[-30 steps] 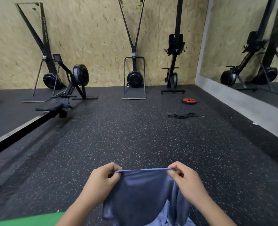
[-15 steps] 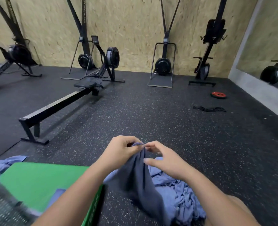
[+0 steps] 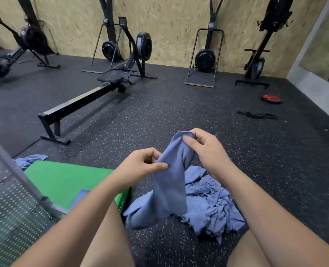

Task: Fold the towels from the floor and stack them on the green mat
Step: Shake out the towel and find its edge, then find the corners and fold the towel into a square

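Between both pinching hands hangs the towel (image 3: 171, 178) — left hand (image 3: 140, 166) lower, right hand (image 3: 204, 149) higher

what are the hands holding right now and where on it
One blue cloth towel, hanging down. The right hand pinches its top edge; the left hand pinches the edge just below.

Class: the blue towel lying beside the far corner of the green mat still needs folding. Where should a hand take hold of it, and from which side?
Take the crumpled towel by its flatter outer flap, the tip pointing away from the green mat. Come from above on the open-floor side, because its near part is hidden behind the mat. Both hands are currently busy with another towel.
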Motion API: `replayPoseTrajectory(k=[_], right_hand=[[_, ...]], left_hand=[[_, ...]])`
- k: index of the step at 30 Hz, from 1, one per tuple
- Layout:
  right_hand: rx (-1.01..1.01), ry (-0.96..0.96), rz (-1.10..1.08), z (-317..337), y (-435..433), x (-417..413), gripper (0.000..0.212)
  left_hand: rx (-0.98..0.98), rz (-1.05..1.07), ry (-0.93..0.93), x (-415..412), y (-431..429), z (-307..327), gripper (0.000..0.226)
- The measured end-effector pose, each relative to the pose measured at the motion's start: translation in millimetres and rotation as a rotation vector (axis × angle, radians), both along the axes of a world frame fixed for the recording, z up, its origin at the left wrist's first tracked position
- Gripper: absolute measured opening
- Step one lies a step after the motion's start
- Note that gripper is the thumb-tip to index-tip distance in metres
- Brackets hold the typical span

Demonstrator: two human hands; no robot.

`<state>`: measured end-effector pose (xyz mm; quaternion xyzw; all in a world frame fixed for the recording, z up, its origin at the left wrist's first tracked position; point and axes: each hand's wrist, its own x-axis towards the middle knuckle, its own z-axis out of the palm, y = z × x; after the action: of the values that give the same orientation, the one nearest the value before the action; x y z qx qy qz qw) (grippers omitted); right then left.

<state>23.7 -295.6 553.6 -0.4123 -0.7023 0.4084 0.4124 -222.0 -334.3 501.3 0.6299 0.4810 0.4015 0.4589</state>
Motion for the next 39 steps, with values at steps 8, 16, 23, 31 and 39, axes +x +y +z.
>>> replayPoseTrajectory(k=[8, 16, 23, 31, 39], right_hand=[[-0.06, 0.024, 0.011, 1.6, 1.3, 13.6, 0.016], [-0.04, 0.071, -0.027, 0.7, 22.7, 16.6, 0.023], [0.053, 0.12, -0.072, 9.6, 33.7, 10.4, 0.023], [0.107, 0.163, -0.303, 12.2, 38.7, 33.7, 0.028], [0.09, 0.186, -0.521, -8.5, 43.5, 54.0, 0.039]], left_hand=[[-0.025, 0.06, -0.061, -13.8, -6.4, -0.3, 0.023], [0.066, 0.167, 0.032, -4.4, 9.6, 22.3, 0.023], [0.018, 0.187, 0.176, -31.1, 9.6, 6.9, 0.023], [0.006, 0.226, 0.022, -49.8, 41.1, -5.8, 0.026], [-0.054, 0.285, -0.383, -6.0, 84.5, -3.3, 0.011]])
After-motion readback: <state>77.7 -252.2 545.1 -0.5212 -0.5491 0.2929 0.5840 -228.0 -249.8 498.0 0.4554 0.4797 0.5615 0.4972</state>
